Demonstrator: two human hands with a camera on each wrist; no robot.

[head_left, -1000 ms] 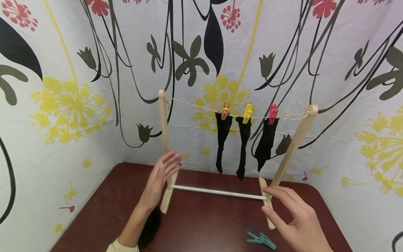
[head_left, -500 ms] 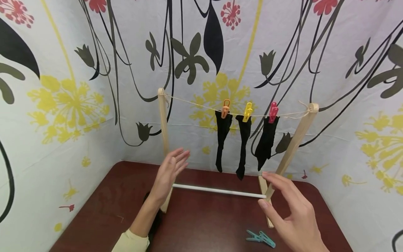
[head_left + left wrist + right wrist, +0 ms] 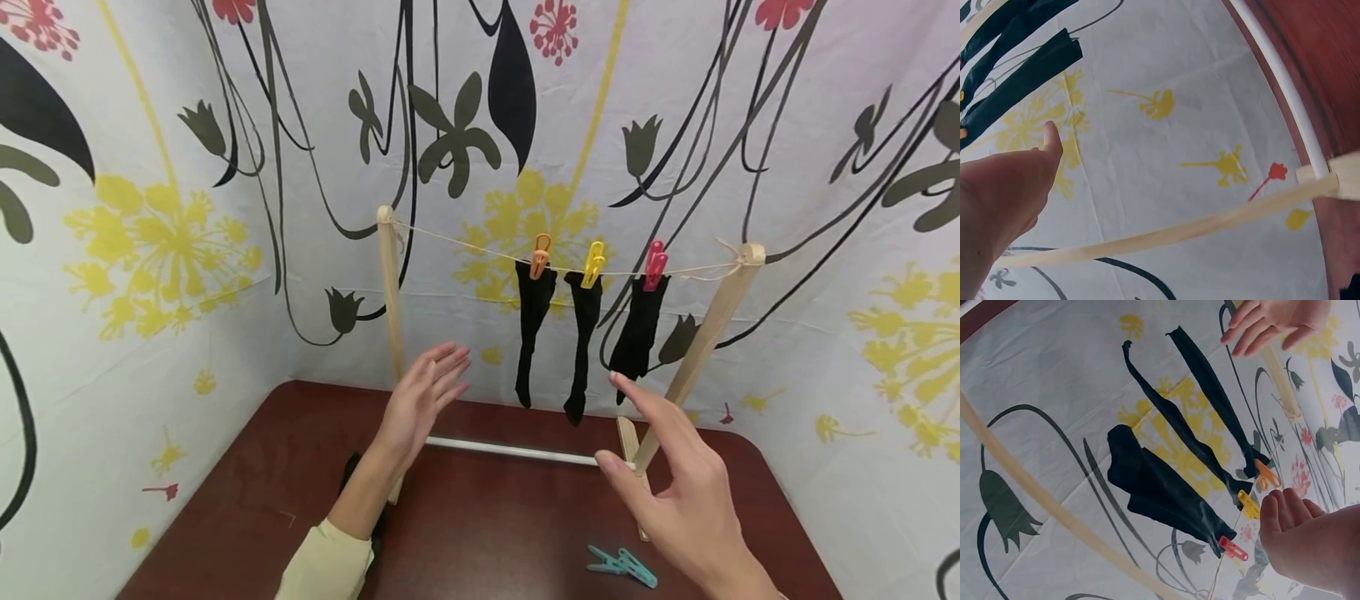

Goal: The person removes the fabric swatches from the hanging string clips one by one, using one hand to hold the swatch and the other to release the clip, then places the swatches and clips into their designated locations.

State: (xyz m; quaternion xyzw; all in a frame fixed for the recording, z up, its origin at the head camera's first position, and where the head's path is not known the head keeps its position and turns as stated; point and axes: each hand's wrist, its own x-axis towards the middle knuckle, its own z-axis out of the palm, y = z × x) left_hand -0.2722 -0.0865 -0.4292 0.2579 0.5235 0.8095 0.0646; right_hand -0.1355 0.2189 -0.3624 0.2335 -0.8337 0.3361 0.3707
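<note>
Around me, soft light faintly glazes the table (image 3: 487,533); the left wrist view bows the white rod (image 3: 1285,81).

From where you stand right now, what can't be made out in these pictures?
Head view: the dark thing, its shape mostly hidden by the left arm.
Left wrist view: the orange clothespin, mostly cut off by the left edge.
Right wrist view: the left hand, partly cut off by the top edge.

Near left, a pale yellow sleeve (image 3: 327,564) is ending partway down the forearm (image 3: 372,490); left hand (image 3: 422,402) and right hand (image 3: 678,492) showing bare.
</note>
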